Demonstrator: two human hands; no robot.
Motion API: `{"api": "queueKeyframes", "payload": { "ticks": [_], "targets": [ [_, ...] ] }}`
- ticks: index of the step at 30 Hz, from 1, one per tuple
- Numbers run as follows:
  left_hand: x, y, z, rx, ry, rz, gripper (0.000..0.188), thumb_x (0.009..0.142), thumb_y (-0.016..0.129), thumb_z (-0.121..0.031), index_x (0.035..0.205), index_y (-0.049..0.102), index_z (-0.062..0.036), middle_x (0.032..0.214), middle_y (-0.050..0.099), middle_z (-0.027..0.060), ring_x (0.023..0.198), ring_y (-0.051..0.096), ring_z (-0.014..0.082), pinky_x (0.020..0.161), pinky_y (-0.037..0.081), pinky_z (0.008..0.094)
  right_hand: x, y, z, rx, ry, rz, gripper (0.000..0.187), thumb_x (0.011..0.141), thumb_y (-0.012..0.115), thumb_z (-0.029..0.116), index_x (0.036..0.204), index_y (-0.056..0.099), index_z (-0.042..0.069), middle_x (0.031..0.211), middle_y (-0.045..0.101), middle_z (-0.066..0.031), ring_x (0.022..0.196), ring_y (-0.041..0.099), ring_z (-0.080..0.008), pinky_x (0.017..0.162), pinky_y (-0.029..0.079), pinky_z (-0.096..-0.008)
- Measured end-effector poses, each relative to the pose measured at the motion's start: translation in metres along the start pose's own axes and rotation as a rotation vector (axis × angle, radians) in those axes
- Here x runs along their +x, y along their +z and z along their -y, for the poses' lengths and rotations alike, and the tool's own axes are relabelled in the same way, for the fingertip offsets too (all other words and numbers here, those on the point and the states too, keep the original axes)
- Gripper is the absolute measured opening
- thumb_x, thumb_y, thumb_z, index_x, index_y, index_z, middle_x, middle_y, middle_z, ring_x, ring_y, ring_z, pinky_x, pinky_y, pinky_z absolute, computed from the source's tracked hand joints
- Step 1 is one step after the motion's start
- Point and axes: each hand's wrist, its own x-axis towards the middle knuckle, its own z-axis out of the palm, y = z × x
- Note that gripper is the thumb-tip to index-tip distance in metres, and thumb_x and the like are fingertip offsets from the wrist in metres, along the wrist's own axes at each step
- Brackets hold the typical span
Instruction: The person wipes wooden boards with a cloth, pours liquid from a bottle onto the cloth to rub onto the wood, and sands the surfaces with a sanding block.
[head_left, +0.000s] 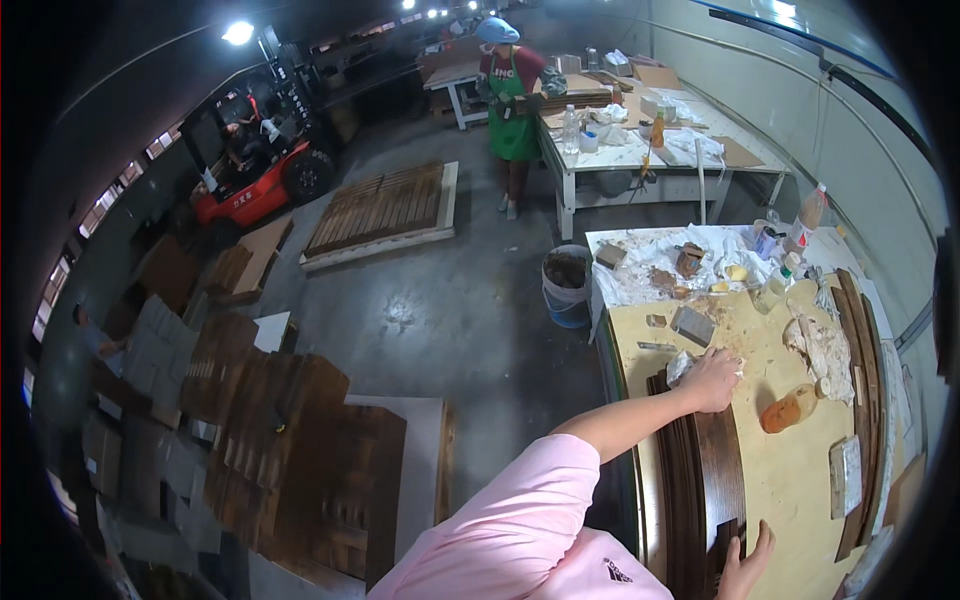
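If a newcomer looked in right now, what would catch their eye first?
Probably the red forklift at the upper left, vivid against the dim floor. Next, perhaps the person in a green apron by the far table. Close up on the right, the left hand holds a crumpled white wad at the far end of dark wooden strips.

Okay so the wooden boards [721,455] are deep chocolate brown, benchtop [785,490] pale yellow, T-shirt [515,495] baby pink, forklift [262,186] red and black, apron [512,138] plain-ish green.
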Motion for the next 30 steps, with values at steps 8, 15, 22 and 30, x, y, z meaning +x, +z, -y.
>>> {"api": "queueKeyframes", "payload": {
  "ticks": [8,15,22,30],
  "targets": [
    [0.003,-0.004,-0.005,0.029,0.017,0.060,0.025,0.078,0.058,-0.015,0.092,0.074,-0.0023,0.113,0.064,0.0104,0.120,0.049,0.0296,0.110,0.033,0.0480,-0.009,0.011,0.021,-0.014,0.074,0.041,0.046,0.094,0.067,0.020,0.128,0.056,-0.009,0.120,0.063,-0.0273,0.110,0.061,-0.0385,0.095,0.048,-0.0437],
    [-0.001,-0.003,-0.007,0.039,0.023,0.040,0.025,0.078,0.059,-0.015,0.094,0.075,-0.0042,0.114,0.064,0.0100,0.120,0.049,0.0292,0.110,0.032,0.0461,-0.014,0.025,0.014,-0.127,0.054,-0.052,0.050,0.095,0.065,0.027,0.130,0.056,-0.008,0.123,0.062,-0.0296,0.114,0.059,-0.0440,0.101,0.047,-0.0478],
    [0.001,-0.003,-0.006,0.014,0.022,0.050,0.027,0.078,0.058,-0.013,0.096,0.075,-0.0024,0.115,0.064,0.0106,0.120,0.049,0.0288,0.111,0.031,0.0457,-0.011,0.023,0.019,-0.131,0.055,-0.024,0.050,0.095,0.064,0.027,0.130,0.057,-0.008,0.121,0.063,-0.0296,0.112,0.060,-0.0440,0.100,0.048,-0.0478],
    [0.002,-0.002,-0.007,-0.001,0.011,0.054,0.027,0.080,0.057,-0.013,0.096,0.075,-0.0012,0.116,0.063,0.0112,0.122,0.048,0.0289,0.113,0.029,0.0464,-0.011,0.023,0.018,-0.153,0.039,-0.056,0.049,0.095,0.064,0.027,0.129,0.057,-0.007,0.120,0.063,-0.0296,0.112,0.060,-0.0441,0.099,0.048,-0.0484]
  ]
}}
